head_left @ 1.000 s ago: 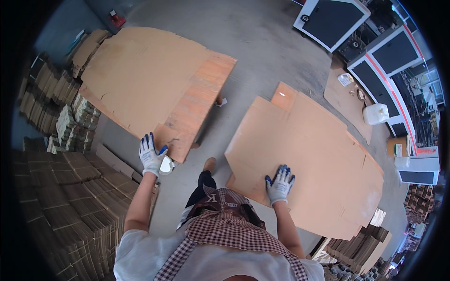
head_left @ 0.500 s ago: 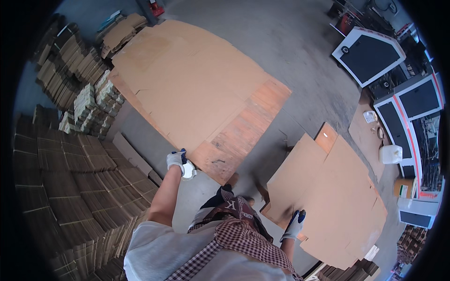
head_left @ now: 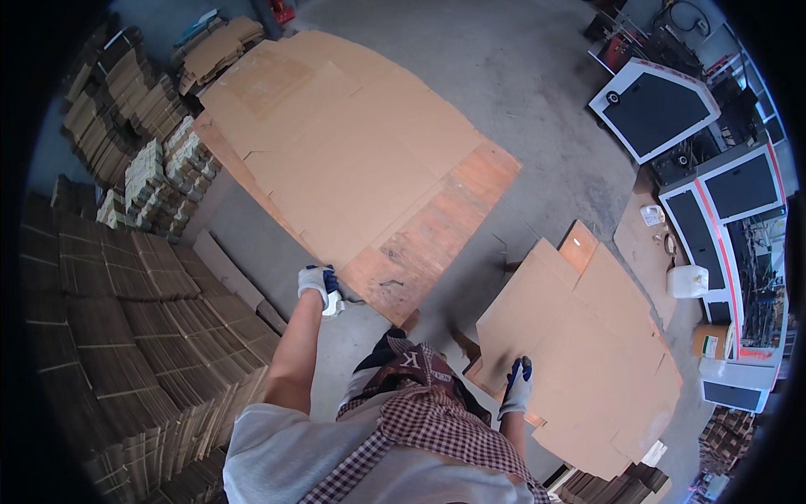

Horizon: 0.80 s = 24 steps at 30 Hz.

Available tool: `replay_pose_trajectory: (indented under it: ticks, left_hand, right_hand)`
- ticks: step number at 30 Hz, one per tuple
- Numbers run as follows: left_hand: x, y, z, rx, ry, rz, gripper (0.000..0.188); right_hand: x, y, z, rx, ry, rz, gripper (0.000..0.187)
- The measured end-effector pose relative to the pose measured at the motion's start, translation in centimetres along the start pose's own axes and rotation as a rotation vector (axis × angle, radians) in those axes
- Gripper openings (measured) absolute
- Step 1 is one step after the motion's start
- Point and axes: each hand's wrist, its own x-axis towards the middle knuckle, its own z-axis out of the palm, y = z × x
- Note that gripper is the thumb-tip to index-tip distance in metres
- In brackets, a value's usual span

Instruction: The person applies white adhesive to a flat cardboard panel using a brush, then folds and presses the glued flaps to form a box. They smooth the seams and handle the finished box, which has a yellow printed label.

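My left hand (head_left: pixel 316 286), in a white glove with blue palm and fingers, is closed at the near left edge of a large brown cardboard sheet (head_left: pixel 353 151). That sheet lies on a wooden tabletop (head_left: pixel 445 227), whose bare reddish planks show along its right side. Just below the left hand is a small white object (head_left: pixel 334 305), too unclear to name. On the right, my right hand (head_left: pixel 517 388), gloved the same way, is over the left part of a second cardboard sheet (head_left: pixel 588 336), fingers stretched out. Wood (head_left: pixel 578 245) shows beneath that sheet's far corner.
Tall strapped stacks of flat cardboard (head_left: pixel 151 336) stand on the left, with more bundles (head_left: pixel 138 92) behind. A machine with white-framed dark panels (head_left: pixel 659 109) is at the right, near a white jug (head_left: pixel 688 281) and a cardboard box (head_left: pixel 715 342). A gap of grey floor separates the two tables.
My right hand has shifted slightly left and farther from me over the right sheet, its fingers straighter. The left hand stays at the large sheet's edge. The view has turned slightly.
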Motion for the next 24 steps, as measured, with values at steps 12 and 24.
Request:
replay_pose_trajectory:
  ticks: [12, 24]
  left_hand:
    - [-9.4, -1.7, 4.8, 1.637, 0.203, 1.268, 0.115]
    - [-6.1, -10.2, -0.4, -0.024, 0.071, 0.36, 0.052]
  right_hand:
    - [-1.9, -11.6, 9.5, -0.051, -0.263, -0.154, 0.043]
    - [-2.1, -10.4, 20.1, -0.012, -0.613, -0.12, 0.047]
